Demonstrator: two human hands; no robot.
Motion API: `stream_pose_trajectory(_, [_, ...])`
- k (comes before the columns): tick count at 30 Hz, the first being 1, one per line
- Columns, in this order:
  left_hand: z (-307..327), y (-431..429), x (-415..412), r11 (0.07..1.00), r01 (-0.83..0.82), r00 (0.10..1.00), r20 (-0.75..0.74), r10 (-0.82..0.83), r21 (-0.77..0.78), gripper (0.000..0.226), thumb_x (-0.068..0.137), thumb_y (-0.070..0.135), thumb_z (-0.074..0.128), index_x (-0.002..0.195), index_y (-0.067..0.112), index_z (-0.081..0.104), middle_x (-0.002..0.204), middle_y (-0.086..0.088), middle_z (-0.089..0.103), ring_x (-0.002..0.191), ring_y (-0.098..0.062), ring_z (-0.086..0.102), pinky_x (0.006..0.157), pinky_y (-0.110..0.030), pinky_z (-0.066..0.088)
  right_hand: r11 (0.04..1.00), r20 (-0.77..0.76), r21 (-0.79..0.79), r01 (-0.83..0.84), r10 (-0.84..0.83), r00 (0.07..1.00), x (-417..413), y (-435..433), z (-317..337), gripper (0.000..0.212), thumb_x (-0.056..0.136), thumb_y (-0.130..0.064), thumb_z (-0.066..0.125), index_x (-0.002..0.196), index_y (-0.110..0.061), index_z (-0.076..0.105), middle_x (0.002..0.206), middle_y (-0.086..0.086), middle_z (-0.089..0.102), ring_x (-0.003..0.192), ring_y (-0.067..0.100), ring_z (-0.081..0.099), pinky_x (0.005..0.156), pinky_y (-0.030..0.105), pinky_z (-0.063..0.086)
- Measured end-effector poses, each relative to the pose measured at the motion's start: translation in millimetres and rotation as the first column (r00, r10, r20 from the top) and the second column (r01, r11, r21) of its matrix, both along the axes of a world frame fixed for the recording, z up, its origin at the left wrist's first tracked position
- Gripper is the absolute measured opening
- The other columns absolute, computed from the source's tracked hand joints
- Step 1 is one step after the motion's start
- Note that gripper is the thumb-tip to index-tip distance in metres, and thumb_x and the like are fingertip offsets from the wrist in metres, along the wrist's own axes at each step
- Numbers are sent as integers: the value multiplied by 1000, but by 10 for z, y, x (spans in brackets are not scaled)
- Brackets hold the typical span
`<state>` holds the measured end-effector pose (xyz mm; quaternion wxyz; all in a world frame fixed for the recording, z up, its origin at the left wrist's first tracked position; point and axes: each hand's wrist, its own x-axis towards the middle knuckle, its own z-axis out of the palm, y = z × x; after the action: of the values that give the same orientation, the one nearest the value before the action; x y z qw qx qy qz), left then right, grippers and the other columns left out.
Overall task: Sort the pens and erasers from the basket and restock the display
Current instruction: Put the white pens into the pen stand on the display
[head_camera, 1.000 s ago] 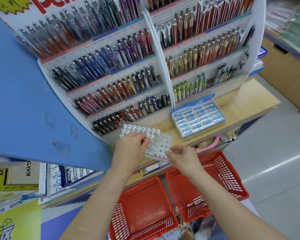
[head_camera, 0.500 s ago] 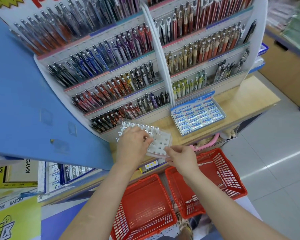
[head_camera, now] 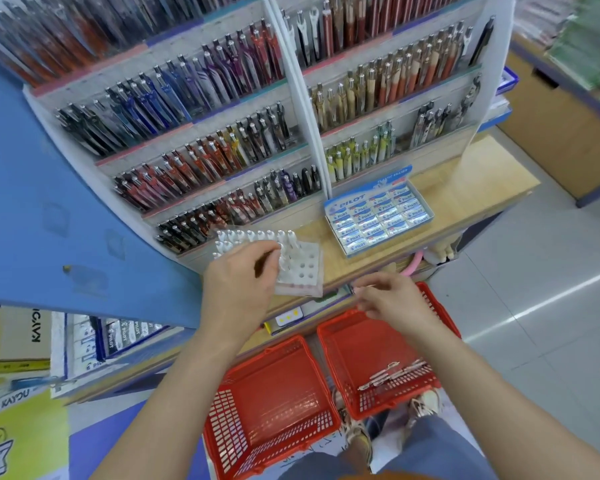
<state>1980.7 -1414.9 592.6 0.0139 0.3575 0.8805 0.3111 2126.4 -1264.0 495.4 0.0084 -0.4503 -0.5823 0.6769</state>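
Right hand [head_camera: 392,301] has drawn back from the pen tray [head_camera: 307,271] toward the right basket [head_camera: 440,386], fingers curled, contents unclear. Left hand [head_camera: 239,282] pinches a white pen [head_camera: 284,244] at the tray on the desk [head_camera: 482,181]. Tray holes still empty; loose pens [head_camera: 392,374] remain in the basket.

The left red basket [head_camera: 243,414] and the right red basket [head_camera: 388,400] are showing as smooth, slightly glossy moulded plastic with slotted walls, while the shelf [head_camera: 482,181] is looking like pale matt wood with a fine grain. The display pens [head_camera: 201,161] are gleaming with bright metal clips and glossy barrels, the holed pen block [head_camera: 305,268] is reading as clear and milky white plastic, and the eraser box [head_camera: 340,204] is showing glossy printed card. The pen [head_camera: 362,287] pinched in the right hand [head_camera: 392,299] is glinting silvery, the floor tiles [head_camera: 534,289] are shining smooth and glossy, and the blue panel [head_camera: 49,202] is looking matt.
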Motion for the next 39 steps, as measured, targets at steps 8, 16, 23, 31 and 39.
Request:
stream_pose_trajectory(8, [-788, 94, 763, 965, 234, 921, 344, -183, -114, 12, 82, 22, 65, 90, 27, 73, 82, 21, 67, 75, 7, 59, 71, -6, 41, 935, 319, 226, -273, 194, 928, 1084, 542, -629, 14, 83, -3, 65, 90, -14, 68, 67, -6, 63, 56, 2, 56, 56, 12, 39])
stream_pose_trajectory(16, [-2893, 291, 1429, 873, 306, 831, 555, -50, -380, 17, 84, 16, 65, 88, 30, 71, 75, 13, 71, 66, -7, 66, 67, -28, 51, 855, 538, 222, -469, 294, 790, 1898, 776, -2279, 20, 84, -11, 63, 103, -13, 70, 94, 5, 71, 82, 20, 63, 72, 21, 43])
stream_pose_trajectory(23, [-5411, 534, 1750, 715, 448, 794, 607, -42, -537, 18, 84, 14, 60, 96, 22, 71, 92, 1, 73, 90, -20, 67, 79, -30, 50, 725, 610, 282, -628, 371, 701, 2073, 1086, -4412, 32, 80, -9, 60, 112, -11, 65, 104, 16, 67, 96, 35, 62, 81, 34, 46])
stream_pose_trajectory(31, [-7874, 617, 2071, 426, 663, 744, 608, -278, -616, 24, 84, 12, 55, 106, 15, 65, 105, -13, 65, 105, -31, 59, 86, -36, 43, 460, 763, 205, -864, 478, 435, 1920, 1201, -6647, 56, 82, -16, 58, 134, -12, 40, 119, 20, 52, 110, 36, 53, 86, 37, 45])
stream_pose_trajectory(39, [-8748, 589, 2145, 333, 646, 762, 555, -334, -687, 29, 84, 29, 58, 106, 26, 40, 114, -2, 52, 110, -26, 52, 86, -39, 45, 270, 896, -35, -962, 435, 89, 1856, 1050, -7568, 85, 85, -38, 65, 146, -27, 8, 152, 25, 12, 135, 46, 26, 101, 50, 42])
